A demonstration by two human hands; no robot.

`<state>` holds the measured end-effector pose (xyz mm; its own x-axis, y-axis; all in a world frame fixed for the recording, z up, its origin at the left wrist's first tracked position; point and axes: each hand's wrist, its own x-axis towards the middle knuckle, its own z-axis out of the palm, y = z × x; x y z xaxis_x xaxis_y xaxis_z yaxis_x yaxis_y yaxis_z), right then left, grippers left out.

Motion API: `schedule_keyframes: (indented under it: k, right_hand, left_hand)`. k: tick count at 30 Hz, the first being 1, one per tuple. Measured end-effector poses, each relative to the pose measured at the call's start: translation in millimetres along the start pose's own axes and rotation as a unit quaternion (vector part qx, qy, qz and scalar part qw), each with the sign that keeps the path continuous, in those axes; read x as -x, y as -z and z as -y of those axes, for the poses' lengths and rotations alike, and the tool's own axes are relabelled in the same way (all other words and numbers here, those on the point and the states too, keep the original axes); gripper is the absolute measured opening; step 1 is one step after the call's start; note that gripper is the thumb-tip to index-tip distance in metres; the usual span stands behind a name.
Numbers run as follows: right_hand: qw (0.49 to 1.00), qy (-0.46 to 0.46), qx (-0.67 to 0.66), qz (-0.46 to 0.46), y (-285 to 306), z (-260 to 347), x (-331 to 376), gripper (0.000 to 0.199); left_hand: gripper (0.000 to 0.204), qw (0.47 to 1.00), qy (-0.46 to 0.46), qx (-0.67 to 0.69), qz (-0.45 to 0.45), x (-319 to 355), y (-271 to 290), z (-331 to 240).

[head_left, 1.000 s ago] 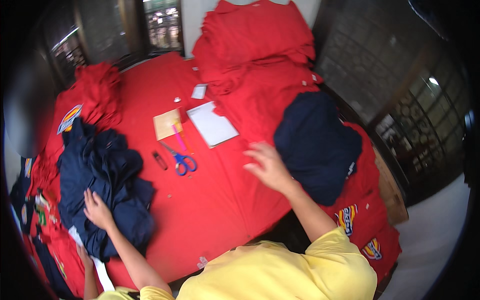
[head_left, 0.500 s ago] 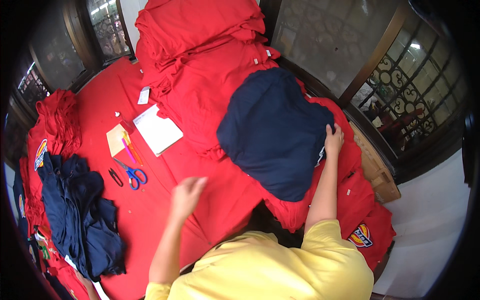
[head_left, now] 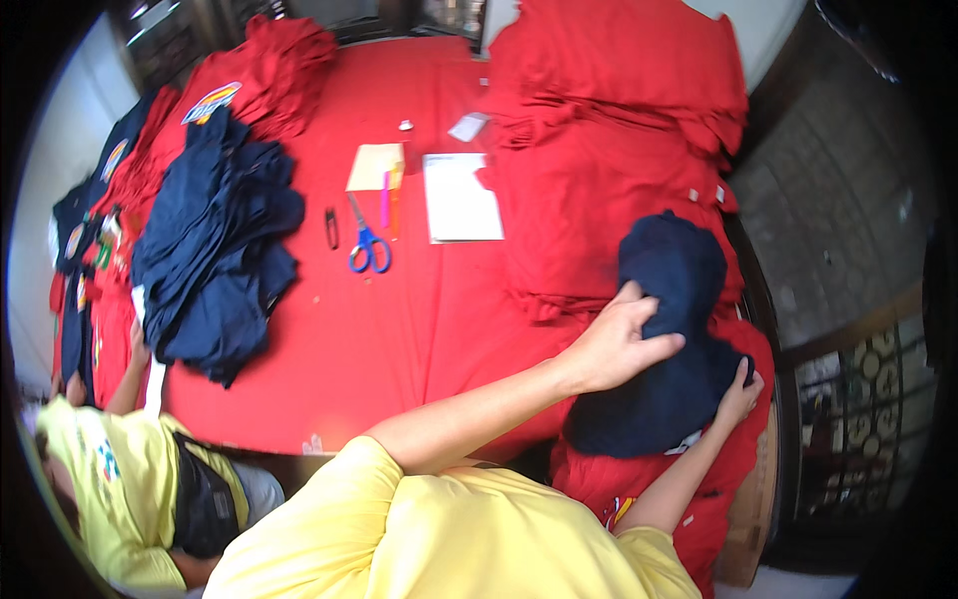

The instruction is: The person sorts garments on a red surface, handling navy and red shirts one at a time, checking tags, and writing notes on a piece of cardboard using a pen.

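A navy garment [head_left: 649, 399] lies on top of red clothes at the right side of the table, its upper part bunched into a narrow shape. My left hand [head_left: 614, 344] reaches across over its middle, thumb and fingers apart; whether they touch the cloth is hard to tell. At the garment's right edge, my right hand [head_left: 738, 397] has its fingers closed on the fabric. A small white label shows at the lower edge near that hand.
Red garments [head_left: 609, 150] are stacked high at the back right. Blue scissors [head_left: 369, 250], small black snips [head_left: 331, 228], pens and white paper [head_left: 461, 205] lie mid-table. A navy pile [head_left: 215, 260] sits left, near a person in yellow [head_left: 130, 489]. A cardboard box [head_left: 743, 529] stands right.
My left hand has come rightward from over the red cloth to the navy garment. The garment, spread wide before, is now narrower and bunched. The view has turned left, bringing a co-worker into sight.
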<state>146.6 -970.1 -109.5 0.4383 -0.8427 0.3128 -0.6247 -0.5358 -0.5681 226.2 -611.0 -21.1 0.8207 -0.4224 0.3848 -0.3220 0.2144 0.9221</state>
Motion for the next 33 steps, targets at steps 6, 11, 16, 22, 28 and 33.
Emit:
schedule_keyframes:
  k: [6,11,16,22,28,33]
  right_hand:
    - [0.808,0.066,-0.488,0.324,-2.3,191.4,147.3,0.072]
    - [0.566,0.132,-0.437,0.687,-14.4,272.5,290.4,0.051]
    - [0.524,0.367,-0.322,0.698,-84.1,274.1,392.0,0.048]
    - [0.586,0.511,-0.335,0.531,-133.5,332.7,450.3,0.057]
    - [0.510,0.382,-0.290,0.714,-164.2,390.8,459.3,0.054]
    - [0.558,0.556,-0.318,0.528,-132.5,356.5,424.5,0.035]
  left_hand:
    - [0.050,0.987,-0.002,0.112,-0.116,70.2,131.6,-136.7]
    - [0.041,0.889,-0.105,0.241,-0.375,217.3,251.8,-172.5]
    - [0.058,0.778,0.025,-0.260,-0.571,313.7,373.5,-133.5]
    - [0.027,0.551,0.079,-0.694,-0.457,328.0,322.1,-103.5]
    - [0.052,0.759,0.220,-0.590,-0.166,349.3,179.7,-14.0]
    - [0.019,0.836,0.322,-0.259,-0.361,376.3,199.7,-30.7]
